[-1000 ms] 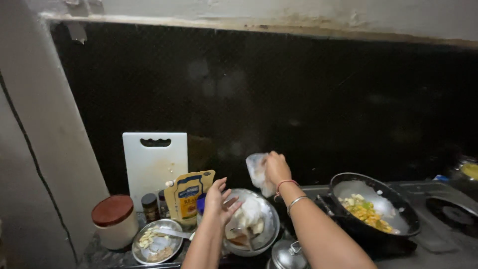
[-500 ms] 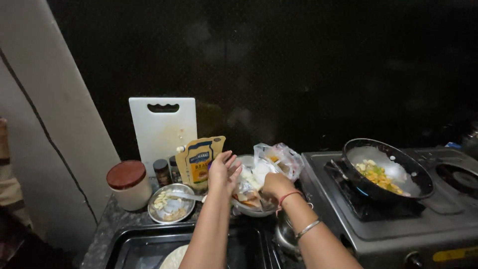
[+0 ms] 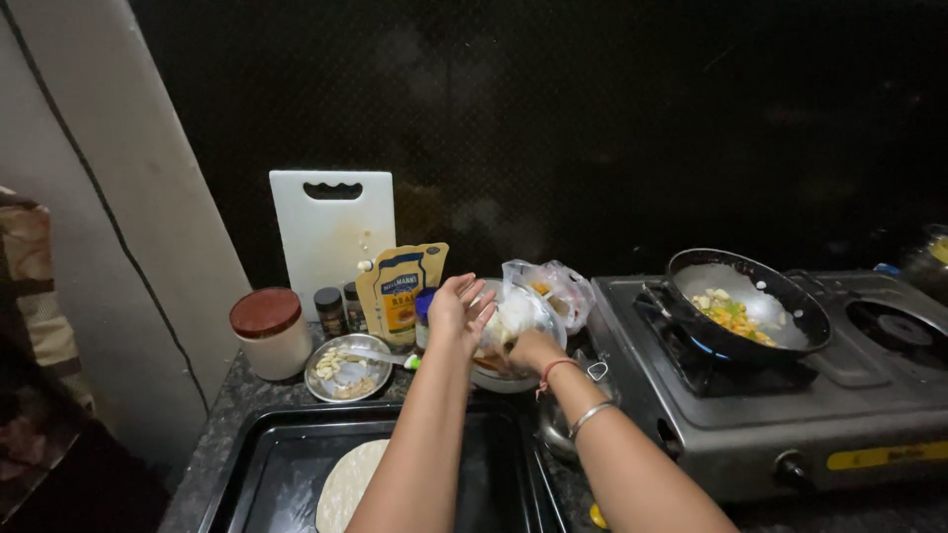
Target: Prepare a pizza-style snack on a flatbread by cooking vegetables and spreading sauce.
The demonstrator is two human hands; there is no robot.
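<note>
Steel bowl [image 3: 553, 331]: right hand [image 3: 531, 347] dips in, fingers hidden; left hand [image 3: 457, 311] hovers, fingers spread.

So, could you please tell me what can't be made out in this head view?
- What the right hand grips in the steel bowl: hidden by the hand and a clear bag.
- Flatbread on the black tray: cut off by the bottom edge and the left arm.
- Small spice jars: contents too small and dim.

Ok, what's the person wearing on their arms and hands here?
Both forearms are bare, no sleeves or gloves. The right hand has a thin red thread at the wrist and a silver bangle further up the forearm. The left hand shows nothing worn.
</note>
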